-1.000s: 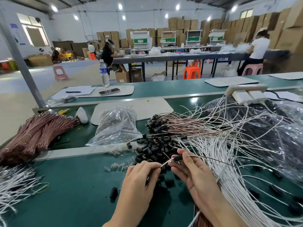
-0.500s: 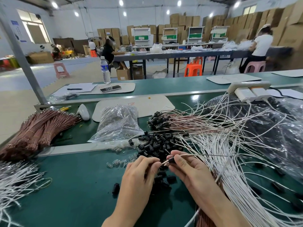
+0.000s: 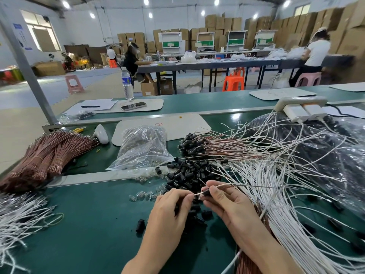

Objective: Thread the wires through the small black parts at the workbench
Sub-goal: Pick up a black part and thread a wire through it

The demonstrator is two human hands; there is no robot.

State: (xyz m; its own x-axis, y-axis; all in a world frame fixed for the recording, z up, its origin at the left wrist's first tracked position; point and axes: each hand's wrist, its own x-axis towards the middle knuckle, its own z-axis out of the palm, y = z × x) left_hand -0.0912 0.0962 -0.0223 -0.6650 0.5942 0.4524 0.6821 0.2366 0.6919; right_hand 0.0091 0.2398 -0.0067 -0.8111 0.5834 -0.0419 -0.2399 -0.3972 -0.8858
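My left hand [image 3: 169,210] pinches the end of a thin wire [image 3: 227,185] that runs off to the right. My right hand [image 3: 227,204] pinches a small black part [image 3: 206,192] sitting on that wire, close to the left fingertips. Just beyond the hands lies a pile of loose black parts [image 3: 189,173] on the green workbench [image 3: 88,224]. A mass of white wires [image 3: 276,184] spreads to the right. Brown wires with black parts on their ends [image 3: 197,144] lie behind the pile.
Bundled brown wires [image 3: 45,155] lie at the left, white wires [image 3: 17,218] at the lower left. A clear bag of small parts [image 3: 142,149] and small clear bulbs [image 3: 144,194] sit near the pile. A large plastic bag [image 3: 325,151] fills the right.
The hands have drawn closer together. The black part now sits nearer the left fingertips, with less bare wire between the two hands.
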